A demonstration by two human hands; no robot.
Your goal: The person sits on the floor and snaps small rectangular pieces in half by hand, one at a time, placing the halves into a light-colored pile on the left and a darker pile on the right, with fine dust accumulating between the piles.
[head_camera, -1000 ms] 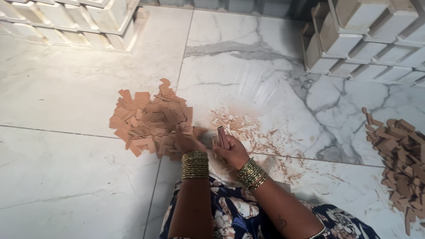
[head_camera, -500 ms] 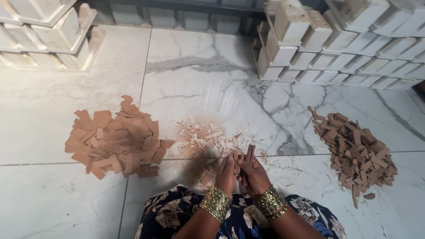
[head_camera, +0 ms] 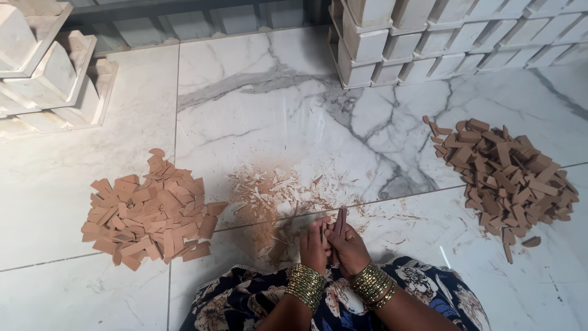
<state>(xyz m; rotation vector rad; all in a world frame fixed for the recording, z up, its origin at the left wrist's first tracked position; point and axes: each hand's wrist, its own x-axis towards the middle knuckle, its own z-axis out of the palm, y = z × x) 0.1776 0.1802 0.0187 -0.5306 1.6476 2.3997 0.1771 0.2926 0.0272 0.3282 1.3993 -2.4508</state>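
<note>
Both hands sit low centre of frame, pressed close together. Right hand (head_camera: pixel 350 246) grips a thin dark-brown wooden strip (head_camera: pixel 340 222), fingers wrapped round its lower end, top of strip poking up above the knuckles. Left hand (head_camera: pixel 314 244) lies flat against the right, fingers straight & pointing up the frame, touching the strip's side; can't tell if it's actually gripping. Each wrist carries a stack of gold bangles (head_camera: pixel 304 285). Below the hands, a dark floral-print cloth (head_camera: pixel 429 288) covers the lap at the bottom edge.

Just above the hands, a scatter of pale-brown wood shavings (head_camera: pixel 275 193) spreads over the white grey-veined marble floor tiles (head_camera: pixel 257 104). Left-centre: heap of light tan flat wooden pieces (head_camera: pixel 150 211). Right-centre: heap of darker brown wooden pieces (head_camera: pixel 505 175), well apart from the hands, w/ one loose piece beside its lower edge. Upper right: rows of stacked off-white rectangular blocks (head_camera: pixel 392 43) along the top edge. Upper left: more off-white blocks stacked in tilted tiers (head_camera: pixel 46 79).
</note>
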